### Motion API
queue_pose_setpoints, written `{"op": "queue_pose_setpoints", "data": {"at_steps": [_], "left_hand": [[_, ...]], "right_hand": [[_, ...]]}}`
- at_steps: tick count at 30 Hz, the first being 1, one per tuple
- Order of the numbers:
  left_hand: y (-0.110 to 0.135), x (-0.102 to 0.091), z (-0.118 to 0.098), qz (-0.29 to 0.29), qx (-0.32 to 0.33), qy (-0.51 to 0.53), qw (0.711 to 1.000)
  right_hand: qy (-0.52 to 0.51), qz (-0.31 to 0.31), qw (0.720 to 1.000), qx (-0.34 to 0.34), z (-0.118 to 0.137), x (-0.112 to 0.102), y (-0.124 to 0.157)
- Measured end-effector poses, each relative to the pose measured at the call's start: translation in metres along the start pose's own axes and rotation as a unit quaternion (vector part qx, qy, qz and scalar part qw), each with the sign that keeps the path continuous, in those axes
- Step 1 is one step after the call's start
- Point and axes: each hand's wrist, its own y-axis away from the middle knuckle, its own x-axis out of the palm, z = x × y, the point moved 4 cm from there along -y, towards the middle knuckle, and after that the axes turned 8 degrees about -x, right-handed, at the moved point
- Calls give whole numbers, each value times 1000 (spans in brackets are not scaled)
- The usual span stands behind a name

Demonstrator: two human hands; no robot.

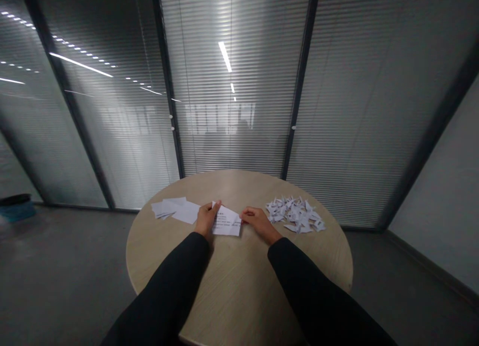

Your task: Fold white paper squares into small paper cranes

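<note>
Between my hands is a white sheet of paper [226, 223] with lines of printed text, held above the round table. My left hand [206, 219] grips its left edge, thumb on top. The fingertips of my right hand [258, 221] pinch the sheet at its right edge. Left of my left hand lie several loose white sheets [175, 208], partly overlapping. A spread heap of small, pointed white paper pieces [295, 214] lies on the table just right of my right hand.
The round wooden table [232, 286] stands before a glass partition with blinds [232, 151]. A blue bin with a dark rim [17, 209] is on the floor at the far left. A pale wall [445, 206] rises on the right.
</note>
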Motion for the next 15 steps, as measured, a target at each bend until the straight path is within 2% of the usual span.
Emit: {"op": "queue_pose_setpoints", "data": {"at_steps": [3, 7, 12, 15], "left_hand": [[3, 5, 0, 37, -12, 24, 999], [8, 9, -2, 85, -43, -1, 995], [12, 14, 0, 127, -103, -12, 986], [12, 15, 2, 143, -106, -24, 984]], "right_hand": [[22, -54, 998, -17, 0, -7, -2], [40, -133, 989, -45, -6, -19, -4], [50, -167, 982, -66, -15, -25, -7], [61, -171, 981, -72, -14, -26, -6]]}}
